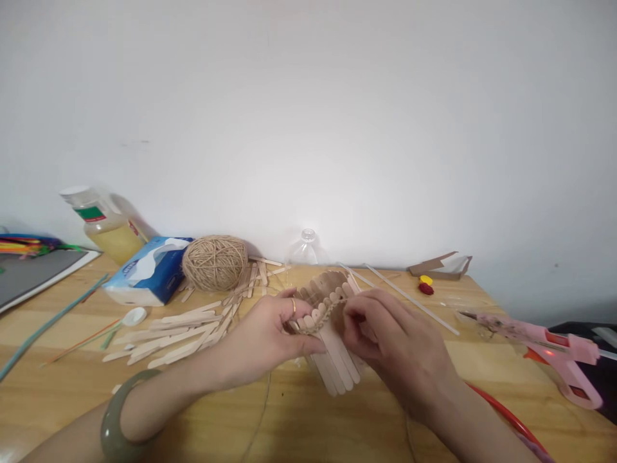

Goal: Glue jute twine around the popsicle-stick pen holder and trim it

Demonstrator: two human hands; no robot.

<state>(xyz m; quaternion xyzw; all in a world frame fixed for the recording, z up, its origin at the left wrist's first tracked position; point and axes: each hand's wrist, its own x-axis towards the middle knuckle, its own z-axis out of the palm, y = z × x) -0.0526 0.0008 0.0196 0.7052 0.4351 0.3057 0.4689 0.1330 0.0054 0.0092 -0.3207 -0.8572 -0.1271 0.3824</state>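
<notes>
A small holder made of upright wooden craft sticks point(333, 368) stands tilted over the table, with twine point(328, 316) running along its rounded upper rim. My left hand point(279, 328) grips its left side, thumb outside and fingers over the rim. At the right side of the rim, my right hand point(385, 328) is closed in a pinch around the end of the twine. Its fingertips partly hide what lies between them. A loose strand hangs down to the table below my left hand.
Loose craft sticks point(183, 331), a twine ball point(215, 262), a tissue pack point(149, 270) and a bottle point(103, 222) lie left. A clear bottle top point(307, 247) is behind. Right are glue sticks point(414, 301), a cardboard piece point(441, 265) and a pink glue gun point(554, 354), its light lit.
</notes>
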